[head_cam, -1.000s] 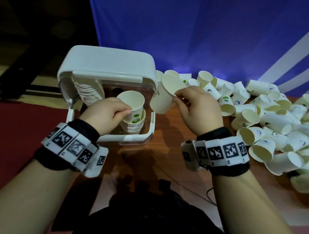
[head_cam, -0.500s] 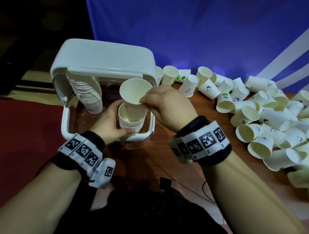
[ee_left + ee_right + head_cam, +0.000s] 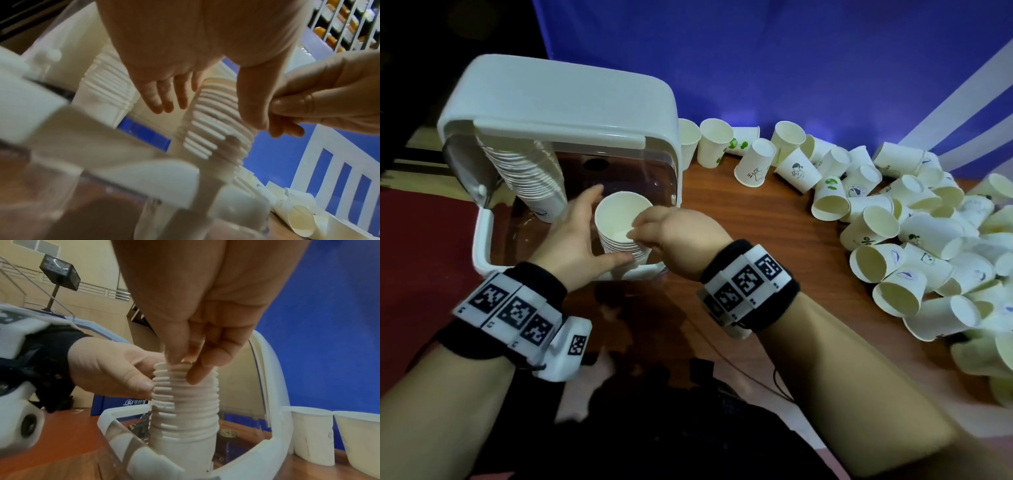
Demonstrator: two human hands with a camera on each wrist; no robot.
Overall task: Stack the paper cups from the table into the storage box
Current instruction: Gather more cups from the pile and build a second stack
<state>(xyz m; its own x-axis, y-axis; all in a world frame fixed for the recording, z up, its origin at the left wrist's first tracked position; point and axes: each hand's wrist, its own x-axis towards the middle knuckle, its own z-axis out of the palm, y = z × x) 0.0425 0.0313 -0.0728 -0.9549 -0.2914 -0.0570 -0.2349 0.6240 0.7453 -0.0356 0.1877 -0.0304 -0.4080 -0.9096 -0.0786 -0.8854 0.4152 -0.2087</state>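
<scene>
The storage box (image 3: pixel 482 240) stands open, its white lid (image 3: pixel 558 99) tipped up behind. Inside, a tall cup stack (image 3: pixel 530 178) leans at the left and a shorter cup stack (image 3: pixel 619 246) stands at the front. My left hand (image 3: pixel 604 228) wraps the shorter stack, fingers behind it and thumb (image 3: pixel 141 384) pressed on its rims. My right hand (image 3: pixel 635 231) pinches the near rim of the top cup (image 3: pixel 619 216), which sits nested in that stack. The right wrist view shows this pinch, my right hand (image 3: pixel 185 363) just above the ribbed cup stack (image 3: pixel 185 402).
A big heap of loose paper cups (image 3: pixel 893 236) covers the right side of the wooden table (image 3: pixel 756 260), some upright beside the lid. A blue backdrop (image 3: pixel 791 61) rises behind. Dark red floor lies to the left of the box.
My right hand carried a cup from beside the box over the short stack and lowered it in. My left hand slid down from the top cup to the stack's side.
</scene>
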